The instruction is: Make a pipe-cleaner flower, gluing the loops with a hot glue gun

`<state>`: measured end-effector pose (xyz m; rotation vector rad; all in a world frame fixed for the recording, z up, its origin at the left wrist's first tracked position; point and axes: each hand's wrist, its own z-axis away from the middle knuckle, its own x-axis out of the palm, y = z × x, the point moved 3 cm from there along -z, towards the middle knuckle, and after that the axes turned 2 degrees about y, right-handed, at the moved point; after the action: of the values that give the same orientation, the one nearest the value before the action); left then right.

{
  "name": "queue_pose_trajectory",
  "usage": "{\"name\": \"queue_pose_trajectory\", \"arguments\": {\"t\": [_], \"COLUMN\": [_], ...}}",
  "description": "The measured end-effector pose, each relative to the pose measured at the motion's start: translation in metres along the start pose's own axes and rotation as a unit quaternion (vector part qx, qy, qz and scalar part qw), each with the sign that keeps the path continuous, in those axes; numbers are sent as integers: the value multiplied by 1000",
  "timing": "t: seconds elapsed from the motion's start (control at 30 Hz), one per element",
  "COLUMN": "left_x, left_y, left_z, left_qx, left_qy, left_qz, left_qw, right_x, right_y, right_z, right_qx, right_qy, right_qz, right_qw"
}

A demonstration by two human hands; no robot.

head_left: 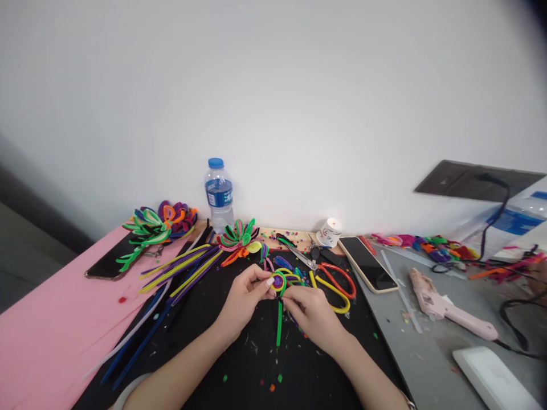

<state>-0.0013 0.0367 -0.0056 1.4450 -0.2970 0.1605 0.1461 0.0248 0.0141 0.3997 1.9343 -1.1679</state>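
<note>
Soft, even daylight fills the scene, leaving the white wall [273, 85] bright and slightly washed out, with only faint shadows under the hands on the bench [256, 364]. The wide lens bends the edges, and the corners darken and blur, strongest at upper right. The centre stays reasonably sharp.

Bare forearms, pale-painted nails, short sleeve

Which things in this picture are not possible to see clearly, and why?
- Head view: flower centre is partly covered by left hand and right hand.
- Bottle label: print too small.
- White object: cut by the bottom edge.
- Items at far right: blurred, cut by the edge.
</note>
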Motion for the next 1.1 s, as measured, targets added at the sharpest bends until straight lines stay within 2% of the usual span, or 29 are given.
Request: {"name": "queue_pose_trajectory", "arguments": {"t": [1.1], "left_x": [1], "left_y": [-1], "left_z": [1], "left_qx": [-1], "left_qy": [-19], "left_qz": [-10], "left_qw": [1000], "right_x": [0], "right_y": [-2], "right_z": [1], "right_qx": [-12], "right_qy": [11], "right_qz": [-2], "right_qw": [1000]}}
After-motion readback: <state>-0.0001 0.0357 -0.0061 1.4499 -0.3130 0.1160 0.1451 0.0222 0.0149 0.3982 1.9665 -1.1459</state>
